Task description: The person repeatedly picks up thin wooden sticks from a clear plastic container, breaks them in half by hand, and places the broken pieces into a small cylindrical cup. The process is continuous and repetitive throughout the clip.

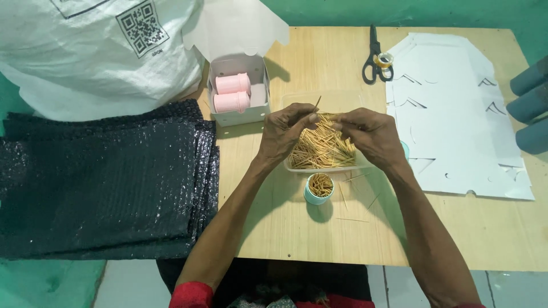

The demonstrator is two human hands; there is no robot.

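Note:
Both hands hover over a clear shallow tray (297,101) heaped with wooden toothpicks (319,151). My left hand (283,132) pinches a small bunch of toothpicks, one stick poking upward. My right hand (371,136) meets it fingertip to fingertip, gripping the same bunch. Just in front of the tray stands a small teal round container (317,198), open and filled with upright toothpicks. A few loose toothpicks (353,219) lie on the wooden table (274,228) beside it.
An open white box (260,108) holds two pink cylindrical containers (232,93). Black bubble-wrap sheets (105,182) are stacked at left, a white woven sack (85,51) behind them. Scissors (374,57) and flat white cardboard cutouts (456,108) lie at right, with grey-blue cylinders (531,102) at the edge.

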